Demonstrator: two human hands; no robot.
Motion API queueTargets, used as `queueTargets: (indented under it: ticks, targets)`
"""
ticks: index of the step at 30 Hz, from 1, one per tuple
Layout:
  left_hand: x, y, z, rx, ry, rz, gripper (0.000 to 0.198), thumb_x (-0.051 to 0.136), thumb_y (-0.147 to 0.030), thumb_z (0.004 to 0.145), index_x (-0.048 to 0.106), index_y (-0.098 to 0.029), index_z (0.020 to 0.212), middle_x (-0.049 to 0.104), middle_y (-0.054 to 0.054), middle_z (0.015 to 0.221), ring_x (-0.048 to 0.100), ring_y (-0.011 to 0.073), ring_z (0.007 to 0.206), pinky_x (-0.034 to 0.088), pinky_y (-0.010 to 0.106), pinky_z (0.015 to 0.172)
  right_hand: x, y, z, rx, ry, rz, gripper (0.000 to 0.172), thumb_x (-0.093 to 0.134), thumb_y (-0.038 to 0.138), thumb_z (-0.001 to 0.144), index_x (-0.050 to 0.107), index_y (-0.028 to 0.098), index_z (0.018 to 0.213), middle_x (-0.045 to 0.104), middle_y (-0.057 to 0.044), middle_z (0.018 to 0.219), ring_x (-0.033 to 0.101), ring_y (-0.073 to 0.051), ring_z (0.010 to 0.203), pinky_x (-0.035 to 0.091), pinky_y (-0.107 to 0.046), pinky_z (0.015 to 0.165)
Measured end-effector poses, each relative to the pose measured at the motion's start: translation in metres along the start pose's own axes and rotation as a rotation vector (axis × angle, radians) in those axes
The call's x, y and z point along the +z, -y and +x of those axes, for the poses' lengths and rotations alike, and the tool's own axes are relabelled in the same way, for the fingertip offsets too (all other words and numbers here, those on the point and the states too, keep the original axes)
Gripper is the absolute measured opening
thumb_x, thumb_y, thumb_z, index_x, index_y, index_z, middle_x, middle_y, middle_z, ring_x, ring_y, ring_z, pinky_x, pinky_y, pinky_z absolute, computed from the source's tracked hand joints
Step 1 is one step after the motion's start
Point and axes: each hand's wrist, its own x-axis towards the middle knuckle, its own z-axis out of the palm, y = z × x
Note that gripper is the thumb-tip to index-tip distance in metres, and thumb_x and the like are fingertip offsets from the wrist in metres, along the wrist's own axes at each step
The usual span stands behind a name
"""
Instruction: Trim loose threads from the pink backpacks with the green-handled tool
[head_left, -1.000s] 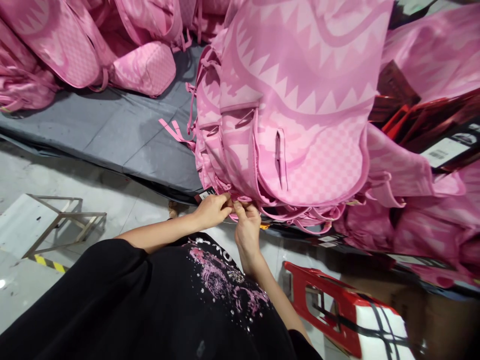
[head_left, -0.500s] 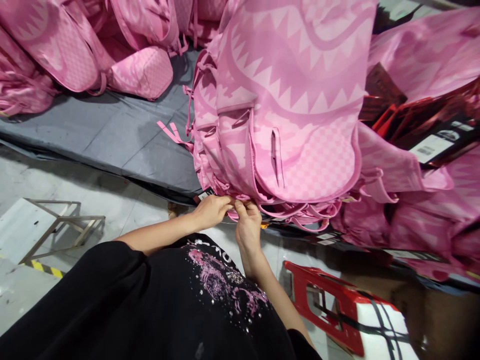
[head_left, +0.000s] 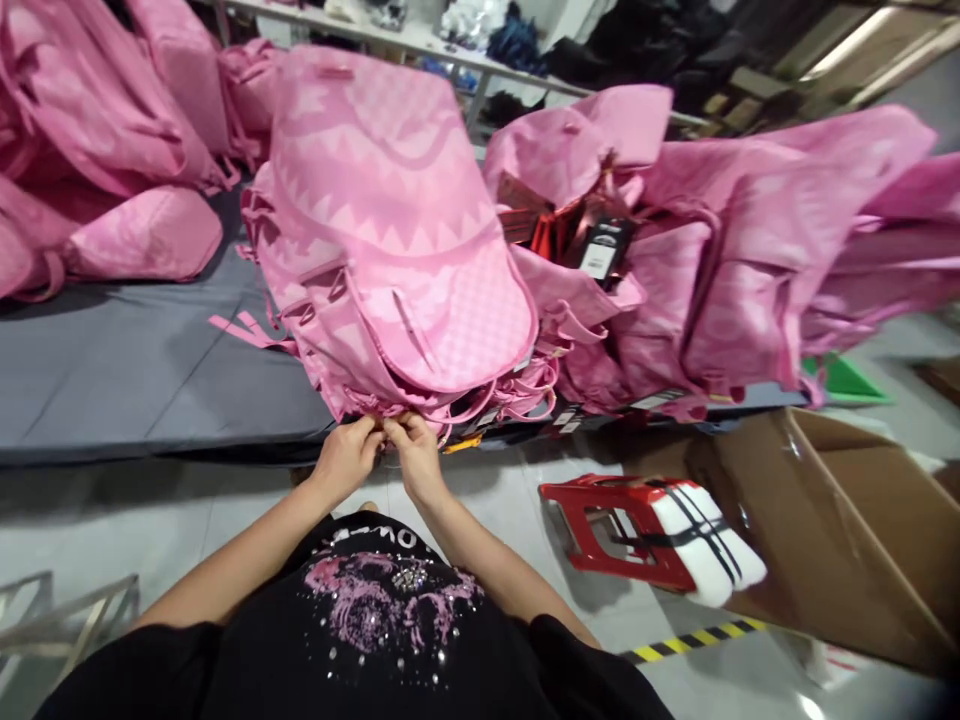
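Observation:
A pink backpack point(head_left: 420, 230) with a pale shark-teeth print and a checked patch lies on the grey-covered table, its lower end towards me. At that lower end my left hand point(head_left: 349, 455) pinches a narrow pink strap of the backpack between thumb and fingers. Right beside it, nearly fingertip to fingertip, my right hand point(head_left: 415, 450) pinches the same spot. The fingers cover most of what they hold. Loose pink strap ends point(head_left: 247, 330) stick out from the bag's left side.
More pink backpacks stand along the table point(head_left: 135, 370) on both sides. Black hang tags point(head_left: 606, 250) lie on the bags to the right. A red stool point(head_left: 622, 530) with a white strapped top and a large cardboard box point(head_left: 847, 530) stand on the floor at right.
My view has swung up and to the right, bringing in more bags, the box and shelves behind. Both hands stay pinched at the backpack's lower edge.

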Motion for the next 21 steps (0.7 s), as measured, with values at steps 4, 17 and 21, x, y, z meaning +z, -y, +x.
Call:
queueTargets:
  ticks: [4, 17, 21]
  targets:
    - [0.000, -0.003, 0.002, -0.007, -0.029, -0.011, 0.014, 0.049, -0.028, 0.089, 0.058, -0.021, 0.082, 0.072, 0.004, 0.077, 0.070, 0.0183, 0.071, 0.049, 0.026, 0.067, -0.001, 0.003, 0.000, -0.004, -0.012, 0.049, 0.023, 0.076, 0.038, 0.063, 0.063, 0.020, 0.070, 0.061, 0.002, 0.068, 0.053, -0.014, 0.065, 0.045, -0.027, 0.064]
    - [0.000, -0.014, 0.008, -0.006, 0.011, 0.009, 0.023, 0.045, -0.039, 0.088, 0.058, -0.022, 0.080, 0.073, 0.004, 0.073, 0.071, 0.0204, 0.067, 0.049, 0.028, 0.063, -0.001, 0.005, 0.003, 0.037, -0.038, 0.152, 0.028, 0.079, 0.041, 0.058, 0.064, 0.020, 0.069, 0.060, 0.002, 0.062, 0.052, -0.014, 0.058, 0.042, -0.025, 0.052]
    - [0.000, -0.015, 0.010, -0.033, -0.067, 0.084, 0.021, 0.049, -0.039, 0.084, 0.059, -0.021, 0.080, 0.073, 0.005, 0.074, 0.071, 0.0226, 0.069, 0.050, 0.030, 0.066, 0.000, 0.006, 0.003, 0.035, -0.042, 0.177, 0.031, 0.080, 0.041, 0.056, 0.063, 0.019, 0.068, 0.060, 0.002, 0.062, 0.052, -0.013, 0.057, 0.043, -0.025, 0.053]
